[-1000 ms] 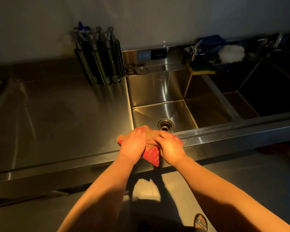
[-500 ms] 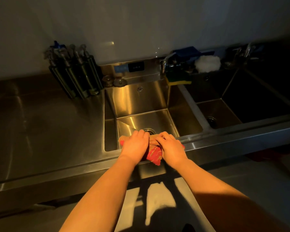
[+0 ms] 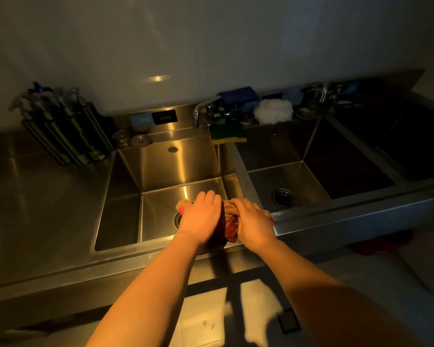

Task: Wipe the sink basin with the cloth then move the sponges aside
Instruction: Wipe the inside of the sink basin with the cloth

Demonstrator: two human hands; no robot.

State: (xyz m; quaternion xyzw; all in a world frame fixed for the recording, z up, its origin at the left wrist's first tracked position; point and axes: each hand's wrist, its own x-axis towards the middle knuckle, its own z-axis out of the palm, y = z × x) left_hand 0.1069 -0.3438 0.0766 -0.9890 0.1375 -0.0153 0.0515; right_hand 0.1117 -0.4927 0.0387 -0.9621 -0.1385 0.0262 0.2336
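Note:
A red and tan cloth (image 3: 229, 220) is bunched at the front of the left sink basin (image 3: 176, 169), partly over its drain. My left hand (image 3: 202, 217) grips the cloth's left part and my right hand (image 3: 254, 222) grips its right part. A green and yellow sponge (image 3: 227, 135) sits on the divider at the back, under the tap (image 3: 206, 110). A white scrubber (image 3: 273, 111) and a blue sponge (image 3: 238, 95) rest on the back ledge.
Several dark pump bottles (image 3: 63, 126) stand on the steel counter (image 3: 40, 209) at the left. Two round plugs (image 3: 132, 139) lie behind the left basin. A second basin (image 3: 308, 171) lies to the right, and a third at the far right.
Both hands have carried the cloth from the front rim forward into the left basin. The view has shifted right, showing more of the right basins.

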